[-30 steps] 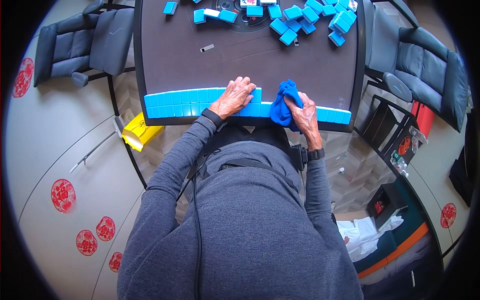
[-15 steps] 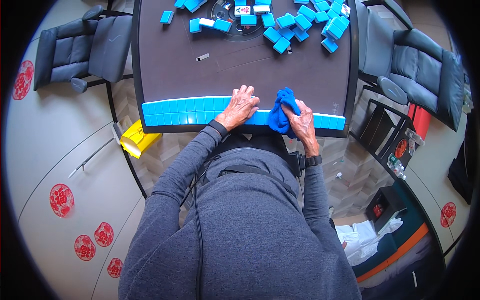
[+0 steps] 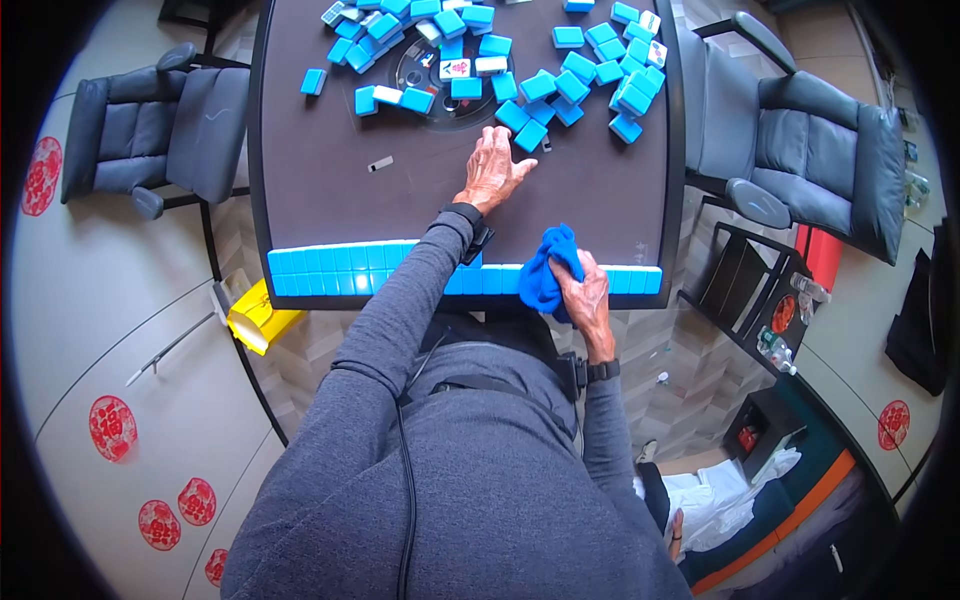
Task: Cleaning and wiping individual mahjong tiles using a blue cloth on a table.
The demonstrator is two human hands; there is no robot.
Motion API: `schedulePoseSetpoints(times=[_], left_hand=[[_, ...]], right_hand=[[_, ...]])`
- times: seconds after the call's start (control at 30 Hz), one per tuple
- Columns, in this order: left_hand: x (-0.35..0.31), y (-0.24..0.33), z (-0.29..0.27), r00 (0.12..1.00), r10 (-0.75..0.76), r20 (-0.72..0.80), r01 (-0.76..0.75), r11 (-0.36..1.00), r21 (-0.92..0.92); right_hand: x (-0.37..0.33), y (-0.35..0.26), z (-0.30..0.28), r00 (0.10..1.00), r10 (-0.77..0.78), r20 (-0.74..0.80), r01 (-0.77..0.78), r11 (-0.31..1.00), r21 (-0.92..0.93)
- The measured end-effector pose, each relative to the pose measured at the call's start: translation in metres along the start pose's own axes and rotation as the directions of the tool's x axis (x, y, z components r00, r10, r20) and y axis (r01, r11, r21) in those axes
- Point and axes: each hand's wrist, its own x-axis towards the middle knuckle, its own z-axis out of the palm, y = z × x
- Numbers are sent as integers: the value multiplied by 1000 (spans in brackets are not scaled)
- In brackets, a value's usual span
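My left hand (image 3: 491,172) reaches over the dark table with its fingers spread and nothing in them. Its fingertips are just short of a loose blue-backed mahjong tile (image 3: 531,136). Near the front edge, my right hand (image 3: 588,298) grips a bunched blue cloth (image 3: 546,276) over a long row of mahjong tiles (image 3: 340,272). On the left the row stands two tiles high; toward the right it is one high. My left forearm hides part of it.
More loose tiles (image 3: 570,86) lie scattered over the far half of the mahjong table (image 3: 330,205). Grey armchairs (image 3: 150,130) flank it on both sides. A yellow bag (image 3: 262,318) hangs at the near left corner. Another person's hand (image 3: 677,535) shows at lower right.
My left hand has left the tile row and moved forward to the loose tiles. My right hand still holds the cloth at the row. The view has shifted, showing more of the far table.
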Motion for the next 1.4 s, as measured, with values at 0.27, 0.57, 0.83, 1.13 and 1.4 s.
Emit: schedulePoseSetpoints(times=[0.27, 0.57, 0.83, 1.13, 1.4], left_hand=[[14, 11, 16, 996, -76, -46, 82, 983, 164], [-30, 3, -23, 984, 129, 127, -119, 989, -84], [-119, 19, -62, 920, 258, 294, -166, 939, -303], [-136, 37, -126, 946, 160, 282, -47, 928, -370], [-131, 31, -134, 957, 171, 235, -78, 930, -359]], right_hand=[[-10, 16, -13, 999, -29, -17, 29, 999, -26], [14, -4, -11, 999, -48, 3, 48, 998, 27], [35, -30, 26, 986, -162, 32, 161, 987, 22], [34, -36, 51, 990, -137, 41, 139, 989, -42], [22, -64, 63, 948, -317, -19, 316, 948, -47]])
